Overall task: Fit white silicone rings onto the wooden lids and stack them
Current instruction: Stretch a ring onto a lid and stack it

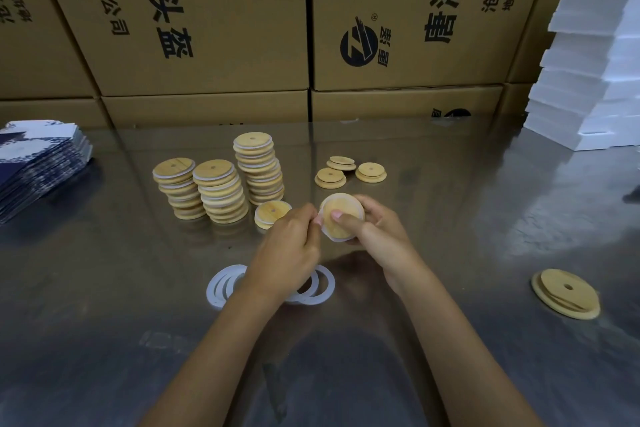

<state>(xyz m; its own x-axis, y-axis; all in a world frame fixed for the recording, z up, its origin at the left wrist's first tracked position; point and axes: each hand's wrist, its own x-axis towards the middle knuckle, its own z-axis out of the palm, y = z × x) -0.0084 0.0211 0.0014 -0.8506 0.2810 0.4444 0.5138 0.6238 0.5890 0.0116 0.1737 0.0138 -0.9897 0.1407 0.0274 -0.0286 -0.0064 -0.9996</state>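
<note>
Now lid tilted, face toward camera

cardboard boxes, white foam blocks, printed cartons

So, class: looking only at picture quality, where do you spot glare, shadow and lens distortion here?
Head view: glare whitens the shiny table at right, under the white foam stack; soft shadow lies beneath the forearms near the loose rings; wide-angle distortion tilts the cardboard boxes outward; the lid stacks look slightly soft.
</note>
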